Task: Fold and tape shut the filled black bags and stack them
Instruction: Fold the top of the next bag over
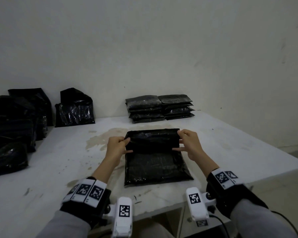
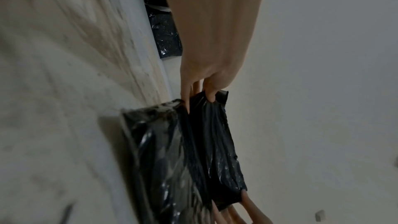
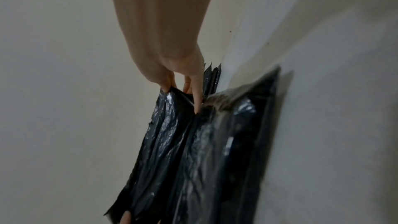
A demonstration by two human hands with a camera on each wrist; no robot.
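While the fold step is in hand, head: black bag [image 1: 157,166] laid before finished stack [image 1: 159,108], flap [image 1: 152,140] pinched by left hand [image 1: 116,148], right hand [image 1: 190,146] | left wrist: flap edge nipped | right wrist: same | next: flap pressed flat, tape needed, none seen

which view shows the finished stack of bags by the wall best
The head view: the finished stack sits whole against the wall, two columns side by side. The right wrist view shows only a few corners behind the fingers; the left wrist view shows none.
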